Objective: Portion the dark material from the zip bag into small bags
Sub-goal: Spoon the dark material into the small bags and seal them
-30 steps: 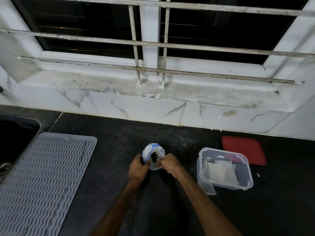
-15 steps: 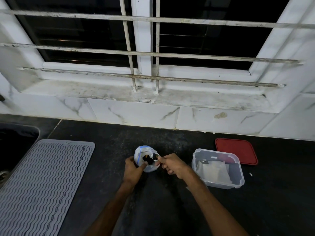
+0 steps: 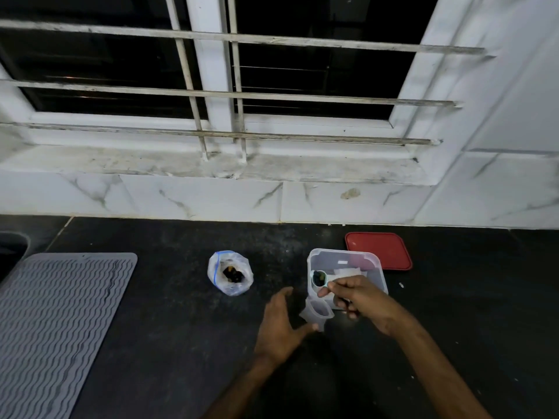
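Note:
The zip bag with a blue seal line stands open on the dark counter, dark material showing inside. To its right my right hand pinches the handle of a small pale scoop loaded with dark material, held over the front left corner of the clear plastic container. A small clear bag stands open just below the scoop, in front of the container. My left hand is spread beside that small bag, thumb tip at its base, fingers not closed round it.
A red lid lies flat behind the container. White packets sit inside the container. A grey ribbed drying mat covers the counter's left side, with a sink edge beyond it. A white tiled wall and barred window rise behind.
My right hand has carried the loaded scoop from the zip bag rightward to the small bag by the container. My left hand let go of the zip bag and moved right.

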`<state>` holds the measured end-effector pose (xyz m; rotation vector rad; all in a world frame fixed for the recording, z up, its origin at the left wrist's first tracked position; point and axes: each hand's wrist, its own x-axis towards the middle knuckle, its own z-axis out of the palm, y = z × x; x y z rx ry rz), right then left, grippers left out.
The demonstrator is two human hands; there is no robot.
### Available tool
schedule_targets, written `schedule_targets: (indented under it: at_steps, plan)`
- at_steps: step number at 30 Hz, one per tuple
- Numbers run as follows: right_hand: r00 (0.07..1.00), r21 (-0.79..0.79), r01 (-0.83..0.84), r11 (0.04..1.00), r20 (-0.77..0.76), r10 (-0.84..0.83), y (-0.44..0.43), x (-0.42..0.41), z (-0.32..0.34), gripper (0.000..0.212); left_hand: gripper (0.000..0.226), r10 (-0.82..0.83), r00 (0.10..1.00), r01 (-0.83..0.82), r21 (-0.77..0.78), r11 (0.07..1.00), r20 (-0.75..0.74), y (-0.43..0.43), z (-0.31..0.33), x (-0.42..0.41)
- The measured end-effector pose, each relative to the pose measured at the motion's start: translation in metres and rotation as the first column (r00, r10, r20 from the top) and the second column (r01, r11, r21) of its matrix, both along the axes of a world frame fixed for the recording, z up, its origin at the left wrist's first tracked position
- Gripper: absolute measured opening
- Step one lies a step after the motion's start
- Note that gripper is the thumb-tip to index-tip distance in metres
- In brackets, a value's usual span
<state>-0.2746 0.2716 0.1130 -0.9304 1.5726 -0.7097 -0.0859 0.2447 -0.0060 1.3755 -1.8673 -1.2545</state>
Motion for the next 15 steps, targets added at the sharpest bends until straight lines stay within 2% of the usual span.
schedule_targets:
  at_steps: [3, 5, 9, 12, 15]
  plan:
    - [0.997, 0.018, 0.014, 1.000, -0.071, -0.012, 0.018, -0.017, -0.011, 0.030, 0.105, -0.021, 0.995, 0.022, -0.014, 1.000, 0.096, 0.013, -0.003, -0.026]
    - [0.989, 0.047, -0.009, 0.999, -0.147, 0.016, 0.024, -0.022, -0.019, 0.029, 0.107, -0.010, 0.991, 0.012, -0.021, 1.000, 0.130, 0.019, -0.005, -0.037]
    - [0.958, 0.082, -0.081, 0.993, -0.269, 0.101, 0.025, -0.017, -0.032, 0.028, 0.088, 0.021, 0.976, -0.006, -0.069, 0.998, 0.215, 0.022, -0.006, -0.048]
    - [0.920, 0.059, -0.118, 0.991, -0.370, 0.132, 0.022, -0.010, -0.042, 0.026, 0.072, 0.034, 0.974, -0.013, -0.098, 0.995, 0.224, 0.022, -0.007, -0.051]
    - [0.886, 0.028, -0.100, 0.995, -0.452, 0.102, 0.018, -0.006, -0.054, 0.026, 0.071, 0.053, 0.975, -0.035, -0.086, 0.996, 0.218, 0.022, -0.007, -0.051]
